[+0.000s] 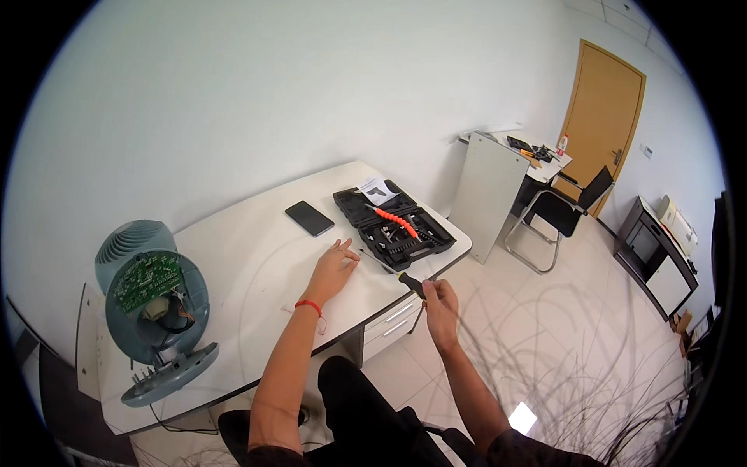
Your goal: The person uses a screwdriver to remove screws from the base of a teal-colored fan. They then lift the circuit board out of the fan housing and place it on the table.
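My right hand (441, 310) is closed round the black and yellow handle of a screwdriver (410, 283). Its thin metal shaft points up and left across the white table, with the dark tip beside my left hand (333, 268). That left hand hovers over the tabletop with loosely bent fingers apart, and I see nothing in them. A red cord circles its wrist. Just beyond the screwdriver lies an open black tool case (395, 231) with bits and sockets, a flexible orange shaft (395, 222) and a printed leaflet (377, 191).
A black phone (310, 219) rests left of the case on the white table (257, 268). An opened grey-green appliance (156, 311) with an exposed green circuit board (148, 280) stands at the left end. Drawers (391, 319) sit under the table; a black chair (572, 206) stands farther right.
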A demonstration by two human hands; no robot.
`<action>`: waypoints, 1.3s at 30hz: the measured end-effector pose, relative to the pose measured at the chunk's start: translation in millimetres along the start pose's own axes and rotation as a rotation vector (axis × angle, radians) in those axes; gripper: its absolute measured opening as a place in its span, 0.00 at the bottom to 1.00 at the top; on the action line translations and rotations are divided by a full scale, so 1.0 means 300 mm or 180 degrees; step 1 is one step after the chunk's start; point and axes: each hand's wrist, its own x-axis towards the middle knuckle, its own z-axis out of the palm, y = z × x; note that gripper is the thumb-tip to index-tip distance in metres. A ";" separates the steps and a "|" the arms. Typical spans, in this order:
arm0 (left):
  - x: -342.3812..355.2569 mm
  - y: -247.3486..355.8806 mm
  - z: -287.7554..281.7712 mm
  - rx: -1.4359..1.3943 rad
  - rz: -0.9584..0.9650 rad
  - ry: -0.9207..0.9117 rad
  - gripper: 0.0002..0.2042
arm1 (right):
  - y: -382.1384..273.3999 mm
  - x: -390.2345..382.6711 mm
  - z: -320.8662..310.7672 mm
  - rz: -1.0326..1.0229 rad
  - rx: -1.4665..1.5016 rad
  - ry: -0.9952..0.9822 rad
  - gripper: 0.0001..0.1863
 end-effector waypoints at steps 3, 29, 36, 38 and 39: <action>0.001 0.032 -0.008 -0.0051 0.0167 0.0093 0.05 | -0.006 0.002 -0.003 -0.0205 -0.0125 -0.0045 0.15; 0.039 0.005 0.012 0.0056 0.0172 0.0234 0.08 | -0.135 -0.003 -0.057 0.0332 0.0072 0.0307 0.18; -0.019 -0.025 -0.094 0.0347 -0.0031 0.0555 0.06 | -0.157 -0.063 -0.066 0.0342 0.0467 0.0560 0.15; -0.068 -0.005 -0.160 0.0731 -0.0203 0.0565 0.05 | -0.147 -0.102 -0.066 0.0384 0.0462 0.0548 0.13; -0.110 0.034 -0.204 0.1034 -0.0275 0.0534 0.05 | -0.140 -0.125 -0.069 0.0402 0.0500 0.0549 0.13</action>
